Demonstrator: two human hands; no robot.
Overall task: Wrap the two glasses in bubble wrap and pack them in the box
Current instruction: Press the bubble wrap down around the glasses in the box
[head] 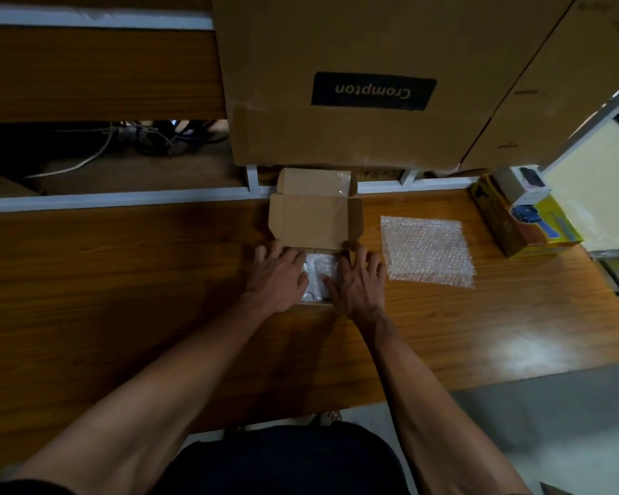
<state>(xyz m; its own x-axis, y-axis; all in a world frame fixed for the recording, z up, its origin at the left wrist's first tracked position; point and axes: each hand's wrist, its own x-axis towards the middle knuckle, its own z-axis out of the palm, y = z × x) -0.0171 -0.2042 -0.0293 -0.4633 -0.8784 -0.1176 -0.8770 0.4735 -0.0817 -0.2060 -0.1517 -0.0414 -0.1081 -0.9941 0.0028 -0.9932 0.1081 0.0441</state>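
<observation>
A small brown cardboard box (313, 223) lies on the wooden table with its lid folded back. Inside it sits a bundle of bubble-wrapped glass (318, 271), partly hidden by my hands. My left hand (277, 276) rests flat over the box's left side with fingers spread. Over the right side lies my right hand (360, 280), its straight fingers touching the box edge and the bundle. A spare sheet of bubble wrap (427, 250) lies flat on the table to the right of the box.
Large cardboard cartons (354, 101) stand behind the box. A yellow and blue product box (526, 223) with a small white box on top sits at the far right. Cables (140, 137) lie behind the table at the left. The table (122, 280) edge runs near me.
</observation>
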